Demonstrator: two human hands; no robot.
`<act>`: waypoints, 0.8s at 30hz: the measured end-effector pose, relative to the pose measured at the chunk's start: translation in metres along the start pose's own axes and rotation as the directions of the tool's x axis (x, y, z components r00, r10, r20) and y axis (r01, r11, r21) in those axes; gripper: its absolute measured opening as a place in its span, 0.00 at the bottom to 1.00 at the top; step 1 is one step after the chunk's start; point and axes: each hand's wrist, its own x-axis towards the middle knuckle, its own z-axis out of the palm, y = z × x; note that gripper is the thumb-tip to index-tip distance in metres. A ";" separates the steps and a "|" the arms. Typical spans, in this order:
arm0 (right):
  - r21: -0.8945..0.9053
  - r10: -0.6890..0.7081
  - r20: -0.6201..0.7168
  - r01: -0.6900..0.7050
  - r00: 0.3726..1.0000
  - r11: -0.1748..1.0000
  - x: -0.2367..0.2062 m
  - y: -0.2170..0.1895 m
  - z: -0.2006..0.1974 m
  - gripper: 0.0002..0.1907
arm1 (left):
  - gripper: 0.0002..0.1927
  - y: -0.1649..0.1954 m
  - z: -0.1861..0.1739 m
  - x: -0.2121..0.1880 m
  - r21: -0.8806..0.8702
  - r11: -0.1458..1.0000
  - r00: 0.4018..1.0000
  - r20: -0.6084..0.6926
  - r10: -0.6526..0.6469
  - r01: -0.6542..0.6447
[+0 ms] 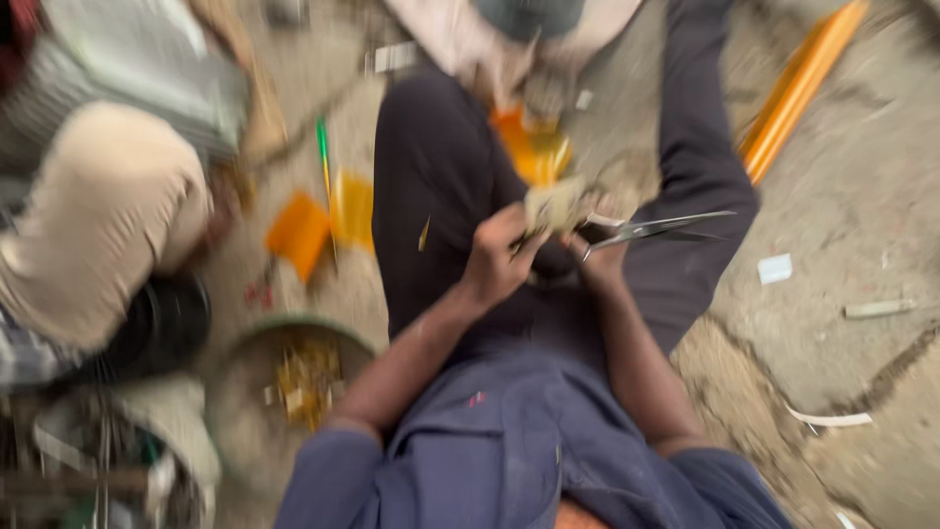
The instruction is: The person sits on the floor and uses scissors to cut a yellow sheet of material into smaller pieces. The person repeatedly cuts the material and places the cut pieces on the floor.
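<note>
Two hands [494, 260], one pair of scissors [656, 230], one round bowl [294, 387], one long orange tube [798, 88]

place: rough floor-level workshop | bare dirt/concrete floor [842, 206] | orange offcuts [299, 233] at 9 o'clock | orange strip [798, 88] at 2 | round pan of scraps [294, 382] at 8

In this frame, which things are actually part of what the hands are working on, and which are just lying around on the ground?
In hand:
- left hand on a small pale piece
- right hand with metal scissors

Lying about:
- long orange strip
- orange scraps
- green stick
- round bowl holding yellowish bits
- small white scrap

The frame is blurred, so finer detail is unclear.
</note>
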 end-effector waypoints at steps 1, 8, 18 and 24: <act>-0.102 -0.035 0.023 0.038 0.999 0.994 0.000 0.000 -0.004 0.14 | 0.06 0.001 -0.004 0.002 0.001 1.000 0.999 0.030 -0.012 0.012; 0.413 0.132 -0.358 0.029 0.924 0.910 0.001 0.014 -0.063 0.33 | 0.03 -0.023 -0.099 0.005 -0.044 0.998 0.956 -0.290 0.040 -0.055; 0.429 0.200 -0.524 0.054 0.828 0.902 0.001 0.038 -0.178 0.27 | 0.12 -0.227 -0.088 0.032 0.029 0.795 0.747 -0.361 -0.557 0.607; 0.518 0.291 -0.421 -0.035 0.859 0.855 0.003 0.028 -0.183 0.26 | 0.31 -0.279 -0.009 0.080 0.489 0.765 0.904 -0.146 -0.402 0.419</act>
